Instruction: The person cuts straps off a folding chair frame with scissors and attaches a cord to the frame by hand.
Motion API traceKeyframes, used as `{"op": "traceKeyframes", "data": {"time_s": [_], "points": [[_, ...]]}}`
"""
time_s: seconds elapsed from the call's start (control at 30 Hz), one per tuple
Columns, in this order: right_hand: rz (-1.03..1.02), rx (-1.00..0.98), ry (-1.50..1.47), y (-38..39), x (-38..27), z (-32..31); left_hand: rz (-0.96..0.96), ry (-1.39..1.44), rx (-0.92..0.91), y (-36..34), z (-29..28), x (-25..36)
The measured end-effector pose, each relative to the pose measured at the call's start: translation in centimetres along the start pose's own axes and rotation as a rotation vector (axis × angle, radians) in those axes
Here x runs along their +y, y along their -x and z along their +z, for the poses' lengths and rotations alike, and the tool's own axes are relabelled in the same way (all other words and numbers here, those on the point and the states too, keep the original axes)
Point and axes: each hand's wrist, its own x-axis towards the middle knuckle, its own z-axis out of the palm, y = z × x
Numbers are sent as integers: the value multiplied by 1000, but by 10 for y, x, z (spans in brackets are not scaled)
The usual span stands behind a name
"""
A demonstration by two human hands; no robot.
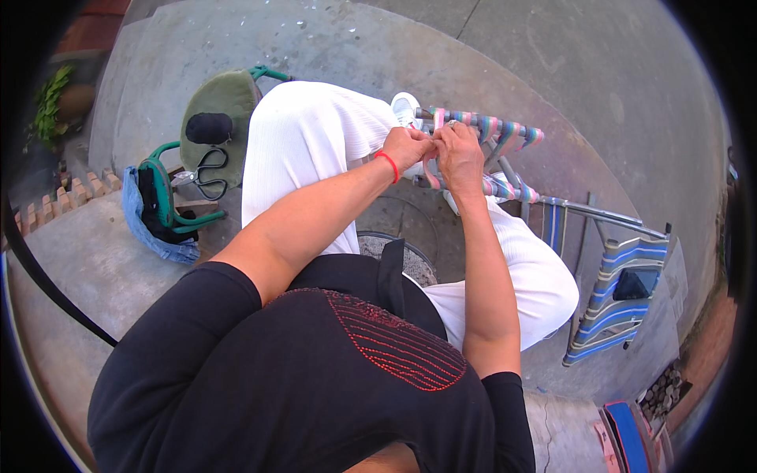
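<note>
Both hands meet in front of my knees, beside a metal tube frame [516,132] wound with striped pink, white and blue-green webbing. My left hand [408,148], a red band on its wrist, is closed in a pinch on a loose length of the webbing strap [430,167]. Right against it, my right hand [460,162] is also pinched on the strap, fingers bent and close to the left fingertips. The strap hangs below the fingers between the upper and lower wrapped bars. Just where the fingertips meet is partly hidden.
On my left, a green-framed chair with a padded seat [206,93] carries black-handled scissors [210,173] and a dark rolled item [209,128]. Blue denim [146,225] hangs over its back. To the right stands a blue-striped folding chair [623,272] with a dark object on it.
</note>
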Motion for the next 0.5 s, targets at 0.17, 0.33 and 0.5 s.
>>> {"op": "traceKeyframes", "data": {"time_s": [0.17,0.33,0.5], "points": [[418,102,-1100,-18,-30,-70,-12,20,36,-1,-3,-4],[283,510,-858,-8,-9,-229,-7,38,118,-6,-16,-12],[183,778,-825,92,104,-441,6,-5,70,-15,-5,-17]]}}
